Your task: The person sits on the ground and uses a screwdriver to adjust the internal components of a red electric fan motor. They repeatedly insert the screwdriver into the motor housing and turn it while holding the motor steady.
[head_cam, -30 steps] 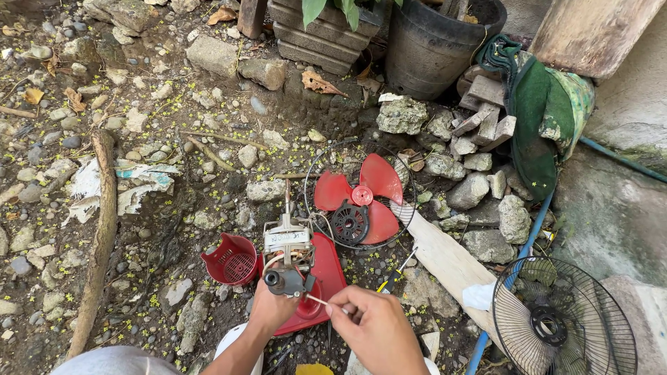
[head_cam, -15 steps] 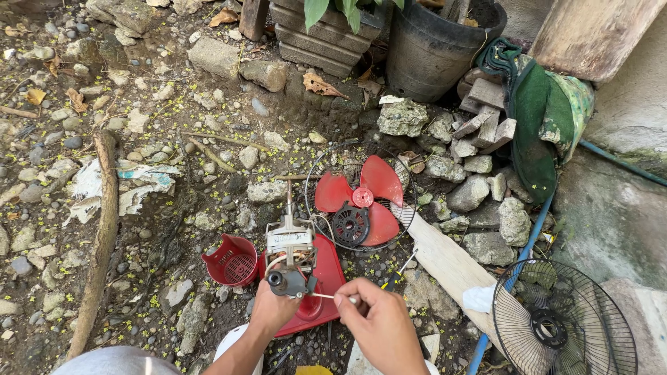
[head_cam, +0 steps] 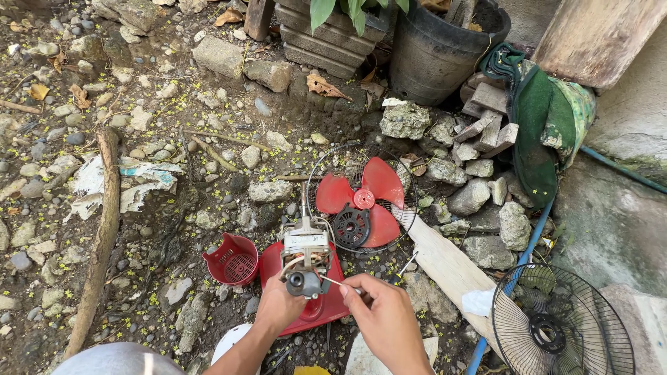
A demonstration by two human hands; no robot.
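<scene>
A person crouches over stony ground, both hands at work on a fan motor (head_cam: 304,253) that stands on a red housing (head_cam: 313,305) near the bottom centre of the head view. The left hand (head_cam: 278,305) is closed around the lower part of the motor, its fingers wrapped at the dark round end. The right hand (head_cam: 385,316) is closed too, pinching a thin pale wire (head_cam: 332,282) that runs from its fingertips to the motor. Just left of the housing sits a small red cap (head_cam: 233,260) with a grilled bottom, open side up. Just beyond the motor lies a red fan blade (head_cam: 361,198) inside a wire guard (head_cam: 316,173), with a dark round part (head_cam: 349,226) resting on it. A pale wooden plank (head_cam: 445,267) lies to the right of the hands, and past it, at the lower right, a second black wire guard (head_cam: 563,326). A blue pipe (head_cam: 528,243) runs beside the plank. Farther off stand a black pot (head_cam: 438,55), a pile of stones (head_cam: 472,173) and a green cloth (head_cam: 542,118).
</scene>
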